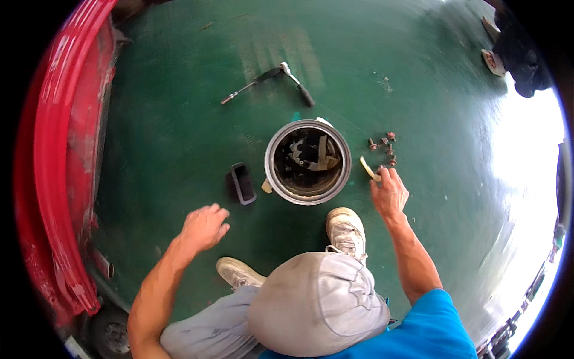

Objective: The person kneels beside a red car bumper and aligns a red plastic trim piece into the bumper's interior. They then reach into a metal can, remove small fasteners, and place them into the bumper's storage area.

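Observation:
My right hand (390,192) is low over the green floor, its fingers bent together at the near end of a small cluster of rusty flanged bolts (390,136). What lies under the fingertips is hidden. A pale yellow strip (366,167) reaches to the thumb; whether it is held cannot be made out. My left hand (204,227) hovers empty, fingers loosely curled and apart, near a small dark rectangular cup (243,182). Between the hands stands a round metal can (272,185) with a grey rim, small nuts or washers (301,161) and flat scraps inside.
Beyond the can, a ratchet handle (305,94) and a dark-gripped shaft with a socket end (245,87) meet at an angle. A red vehicle panel (54,149) borders the left. My shoes (347,232) and grey-trousered knee (317,305) are near. Another person's shoe (494,62) shows far right.

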The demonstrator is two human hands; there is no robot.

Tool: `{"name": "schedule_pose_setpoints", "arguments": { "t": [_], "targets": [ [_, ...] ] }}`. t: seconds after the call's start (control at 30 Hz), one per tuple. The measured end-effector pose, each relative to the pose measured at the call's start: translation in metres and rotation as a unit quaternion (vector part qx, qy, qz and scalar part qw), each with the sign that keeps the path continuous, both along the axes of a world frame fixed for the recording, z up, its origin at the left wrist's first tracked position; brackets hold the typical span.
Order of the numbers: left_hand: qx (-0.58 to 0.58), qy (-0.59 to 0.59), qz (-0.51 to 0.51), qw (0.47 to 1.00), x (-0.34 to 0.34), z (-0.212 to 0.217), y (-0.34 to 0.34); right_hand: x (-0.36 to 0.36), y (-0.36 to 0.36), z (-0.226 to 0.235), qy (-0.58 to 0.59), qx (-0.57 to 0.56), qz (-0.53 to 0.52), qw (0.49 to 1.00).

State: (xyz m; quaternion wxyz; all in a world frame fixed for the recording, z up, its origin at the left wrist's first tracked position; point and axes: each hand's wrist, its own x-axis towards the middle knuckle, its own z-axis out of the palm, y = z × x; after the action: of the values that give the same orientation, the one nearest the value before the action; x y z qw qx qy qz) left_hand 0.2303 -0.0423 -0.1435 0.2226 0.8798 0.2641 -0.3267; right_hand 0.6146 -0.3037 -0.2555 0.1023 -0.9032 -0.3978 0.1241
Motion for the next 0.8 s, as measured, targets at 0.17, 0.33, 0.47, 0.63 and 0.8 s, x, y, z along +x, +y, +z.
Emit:
{"name": "schedule_pose_setpoints", "arguments": {
  "t": [0.17, 0.33, 0.47, 0.63, 0.8],
  "targets": [
    [0.049, -0.081, 0.04, 0.995, 0.023, -0.014, 0.04, 0.002, -0.003, 0.02, 0.024, 0.056, -0.007, 0.998],
    [-0.005, -0.01, 0.284, 0.959, 0.042, -0.056, 0.038, -0.011, 0.034, 0.11, 0.205, 0.269, 0.003, 0.941],
    [0.074, -0.001, 0.362, 0.929, 0.058, -0.086, 0.018, -0.029, 0.08, 0.132, 0.199, 0.284, 0.168, 0.923],
    [0.13, -0.012, 0.32, 0.938, 0.066, -0.083, 0.019, -0.049, 0.115, 0.123, 0.049, 0.196, 0.317, 0.926],
    [0.168, -0.007, 0.258, 0.951, 0.056, -0.023, 0.056, -0.112, 0.133, 0.127, 0.263, 0.148, 0.429, 0.851]
  ]
}}
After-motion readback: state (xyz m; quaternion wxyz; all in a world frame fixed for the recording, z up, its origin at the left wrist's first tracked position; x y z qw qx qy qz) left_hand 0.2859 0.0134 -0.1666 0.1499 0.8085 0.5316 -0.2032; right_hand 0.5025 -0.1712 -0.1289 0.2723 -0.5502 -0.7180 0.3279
